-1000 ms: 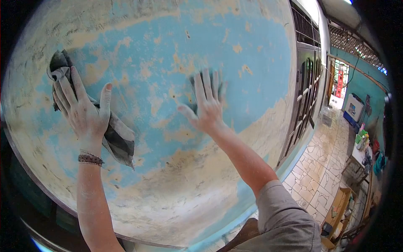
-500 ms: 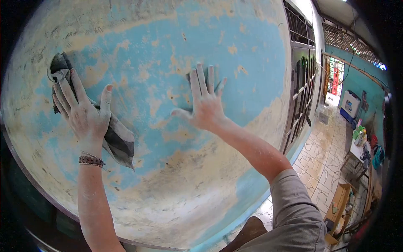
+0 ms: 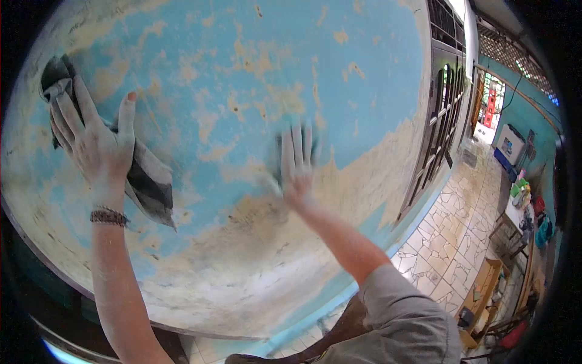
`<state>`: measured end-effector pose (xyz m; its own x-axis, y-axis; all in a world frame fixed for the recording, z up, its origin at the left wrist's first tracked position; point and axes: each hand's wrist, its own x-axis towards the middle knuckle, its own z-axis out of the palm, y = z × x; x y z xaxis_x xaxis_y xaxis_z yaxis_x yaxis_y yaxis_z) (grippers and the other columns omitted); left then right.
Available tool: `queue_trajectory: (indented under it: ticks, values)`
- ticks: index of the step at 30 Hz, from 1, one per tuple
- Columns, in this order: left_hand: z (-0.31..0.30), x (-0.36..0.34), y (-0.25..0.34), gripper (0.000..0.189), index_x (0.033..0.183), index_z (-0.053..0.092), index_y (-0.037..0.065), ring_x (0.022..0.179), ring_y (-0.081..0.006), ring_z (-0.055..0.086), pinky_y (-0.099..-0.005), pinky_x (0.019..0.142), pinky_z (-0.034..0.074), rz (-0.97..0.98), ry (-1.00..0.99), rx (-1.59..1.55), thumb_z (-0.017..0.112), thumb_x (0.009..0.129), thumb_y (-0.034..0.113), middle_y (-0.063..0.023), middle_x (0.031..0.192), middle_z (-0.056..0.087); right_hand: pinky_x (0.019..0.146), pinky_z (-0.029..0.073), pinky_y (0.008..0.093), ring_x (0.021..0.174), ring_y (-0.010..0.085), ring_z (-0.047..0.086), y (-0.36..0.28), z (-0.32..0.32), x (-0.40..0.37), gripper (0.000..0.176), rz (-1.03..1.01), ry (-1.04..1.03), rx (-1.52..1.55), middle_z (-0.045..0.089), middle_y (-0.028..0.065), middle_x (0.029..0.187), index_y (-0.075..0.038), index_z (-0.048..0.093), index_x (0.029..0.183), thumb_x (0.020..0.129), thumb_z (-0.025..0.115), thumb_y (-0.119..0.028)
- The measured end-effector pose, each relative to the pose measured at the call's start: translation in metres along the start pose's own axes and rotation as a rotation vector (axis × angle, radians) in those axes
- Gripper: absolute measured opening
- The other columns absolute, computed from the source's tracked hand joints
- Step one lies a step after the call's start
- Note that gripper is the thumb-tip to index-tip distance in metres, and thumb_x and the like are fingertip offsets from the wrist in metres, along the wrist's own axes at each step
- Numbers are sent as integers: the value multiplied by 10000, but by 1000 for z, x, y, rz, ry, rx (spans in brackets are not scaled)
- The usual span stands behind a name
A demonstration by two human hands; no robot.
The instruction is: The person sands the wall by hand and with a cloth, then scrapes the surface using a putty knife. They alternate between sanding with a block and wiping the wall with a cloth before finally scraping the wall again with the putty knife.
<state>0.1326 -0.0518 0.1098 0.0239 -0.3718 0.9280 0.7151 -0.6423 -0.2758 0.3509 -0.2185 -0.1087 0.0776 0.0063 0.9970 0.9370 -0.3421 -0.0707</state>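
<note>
Cloth [image 3: 148, 182] being pinned against wall [image 3: 364, 60] by left hand [image 3: 91, 145], fingers spread wide. Right hand [image 3: 296, 161] being pressed flat to wall, well apart from cloth, fingers extended, outline blurred.

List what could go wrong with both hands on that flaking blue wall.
1. The right hand is blurred against rough, patchy paint on the wall; skin could scrape.
2. The cloth is only pinned by the flat left hand; most hangs loose and might slip.
3. White dust coats the left forearm; it could be breathed in.
</note>
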Motion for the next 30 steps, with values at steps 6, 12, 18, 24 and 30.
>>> queue_trajectory:
  ticks: [6, 12, 18, 24, 30]
  values:
    - [2, -3, -1, 899, 1497, 334, 70, 1438, -396, 212, -515, 1181, 128, 12, 1, -10, 441, 887, 721, -219, 1532, 283, 1135, 19, 655, 1471, 431, 118, 10, 0, 66, 923, 20, 56, -109, 217, 207, 1582, 17, 261, 1506, 900, 459, -651]
    - [9, -3, -9, 901, 1481, 362, 57, 1420, -407, 245, -510, 1168, 159, 105, 55, -8, 420, 888, 732, -225, 1514, 319, 1151, 59, 608, 1469, 408, 144, 30, -8, 152, 872, 57, 127, -3, 246, 215, 1569, 35, 300, 1485, 915, 486, -599]
    - [9, -2, -5, 867, 1482, 364, 58, 1421, -361, 272, -480, 1163, 191, 126, 93, -2, 400, 912, 709, -208, 1514, 344, 1146, 27, 607, 1453, 481, 138, 44, -6, -85, 931, 156, 32, 66, 229, 275, 1558, 61, 264, 1493, 890, 534, -595]
    - [18, -6, -21, 868, 1481, 364, 53, 1419, -353, 278, -475, 1160, 201, 88, -12, 7, 394, 915, 709, -194, 1500, 374, 1124, -51, 641, 1459, 469, 119, 50, -15, 77, 940, 123, 52, -37, 229, 248, 1567, 47, 308, 1478, 877, 529, -641]
    - [25, -7, -26, 862, 1482, 364, 55, 1417, -354, 280, -477, 1160, 200, 104, -19, 7, 399, 916, 704, -195, 1502, 370, 1126, 18, 661, 1449, 479, 152, 60, -14, -63, 898, 138, 24, 55, 255, 247, 1557, 63, 328, 1461, 897, 523, -608]
